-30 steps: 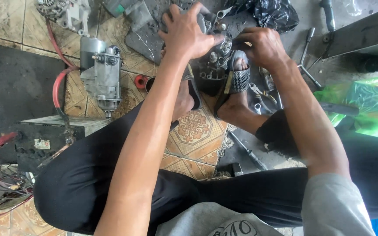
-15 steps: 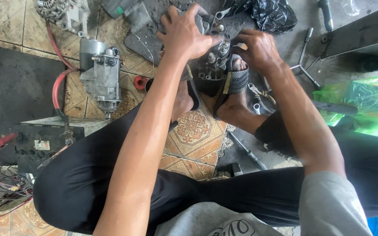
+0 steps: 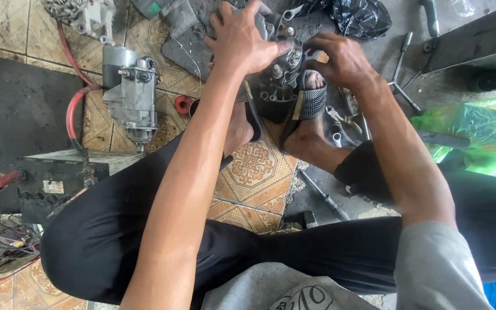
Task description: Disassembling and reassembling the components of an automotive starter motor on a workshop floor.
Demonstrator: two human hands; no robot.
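A dark metal motor housing (image 3: 279, 86) stands on the floor, clamped between my two sandalled feet (image 3: 305, 115). My left hand (image 3: 242, 37) lies spread over its top left side, fingers pressing on it. My right hand (image 3: 340, 57) grips its right upper edge, fingers curled at the terminals. What lies under the palms is hidden.
A silver starter motor (image 3: 130, 95) with a red cable (image 3: 76, 109) lies at left, a dark box (image 3: 47, 178) with wires below it. A cross wrench (image 3: 400, 74), black bag (image 3: 363, 17) and green bag (image 3: 477, 138) sit at right. Loose tools (image 3: 325, 198) lie by my leg.
My left hand has shifted slightly over the housing top and the right hand has moved a little closer onto its edge; the view has shifted slightly.
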